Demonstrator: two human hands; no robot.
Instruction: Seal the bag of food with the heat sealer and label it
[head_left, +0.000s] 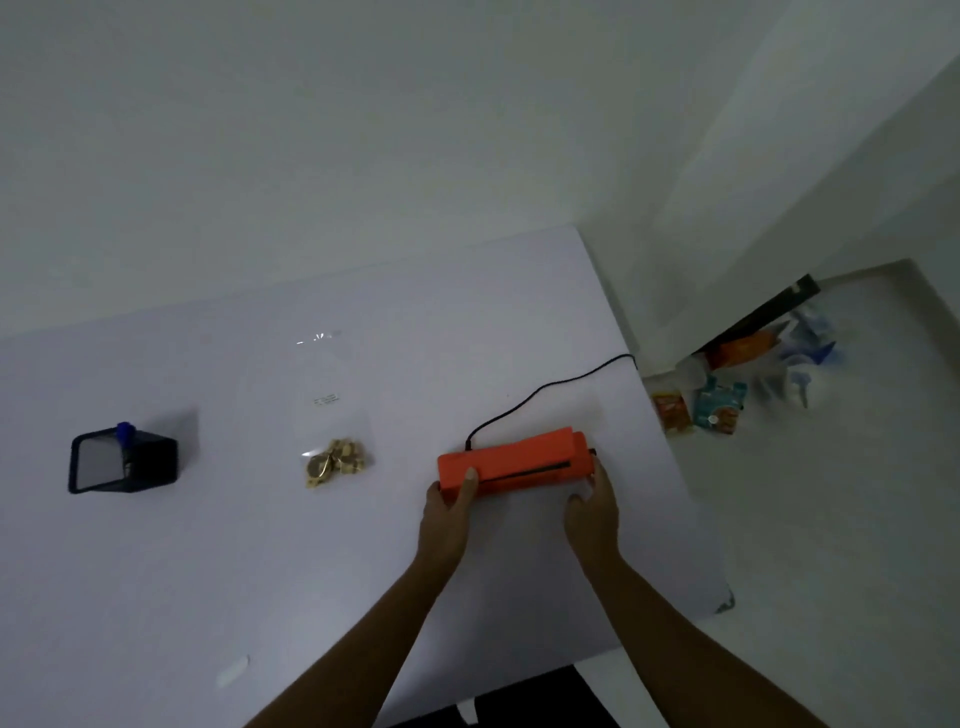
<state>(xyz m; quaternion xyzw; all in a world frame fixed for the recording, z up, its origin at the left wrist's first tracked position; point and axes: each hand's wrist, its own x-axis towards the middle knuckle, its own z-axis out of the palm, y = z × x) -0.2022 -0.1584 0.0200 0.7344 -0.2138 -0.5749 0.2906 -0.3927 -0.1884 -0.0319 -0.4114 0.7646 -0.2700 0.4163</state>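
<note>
Orange heat sealer (514, 460), two hands.

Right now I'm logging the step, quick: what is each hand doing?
Left hand: closed on the left end of the orange heat sealer, thumb on top.
Right hand: gripping the sealer's right end.

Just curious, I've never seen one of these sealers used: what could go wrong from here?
1. The sealer's black cord trails over the table's right edge; moving the orange heat sealer could snag it.
2. The bag of food lies apart, its clear top barely visible, so it may go in crooked.
3. The left hand and right hand grip near the slot, possibly hot.
</note>
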